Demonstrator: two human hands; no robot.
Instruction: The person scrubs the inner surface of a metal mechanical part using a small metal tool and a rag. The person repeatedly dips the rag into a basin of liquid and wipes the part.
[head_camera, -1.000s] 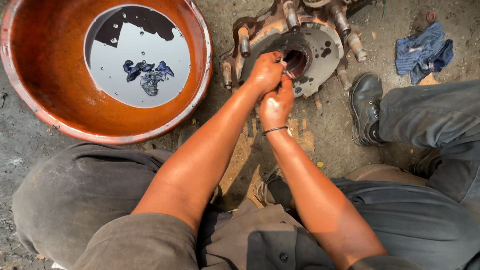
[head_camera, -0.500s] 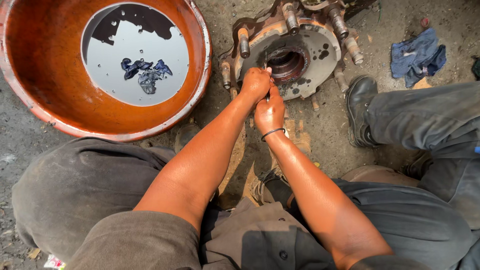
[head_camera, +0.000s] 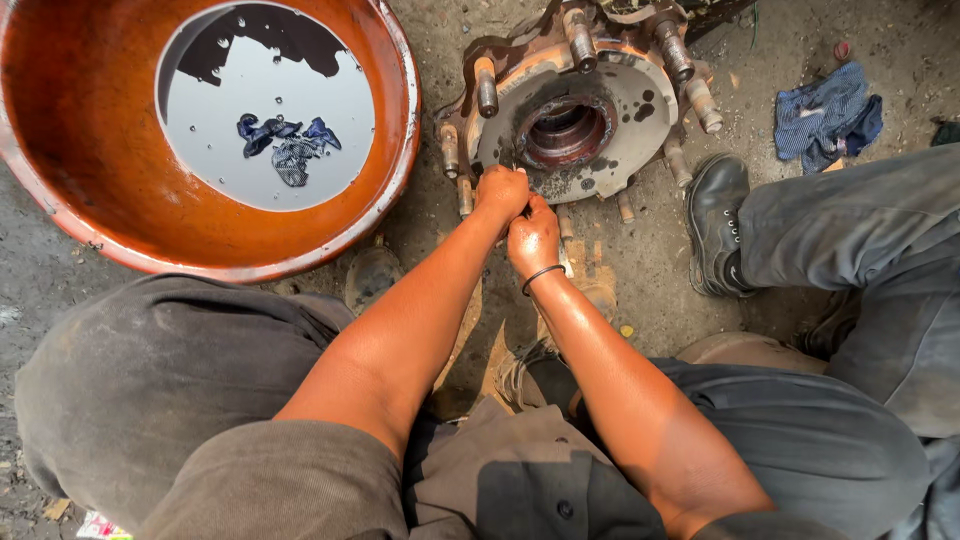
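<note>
- The left hand (head_camera: 500, 190) and right hand (head_camera: 533, 238) are pressed together at the wheel hub (head_camera: 575, 125) rim.
- Both grips are clenched; what is held cannot be told.
- An orange basin (head_camera: 370, 215) is seen nearby.

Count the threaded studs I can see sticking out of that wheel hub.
7 on the wheel hub: two at the top, one upper left, two down the left edge, two on the right. The hands and the frame's top edge may hide more.

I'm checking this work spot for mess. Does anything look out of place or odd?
A dark blue rag lies sunk in the liquid of the orange basin, and another blue cloth lies crumpled on the dirt beside the greasy wheel hub.
</note>
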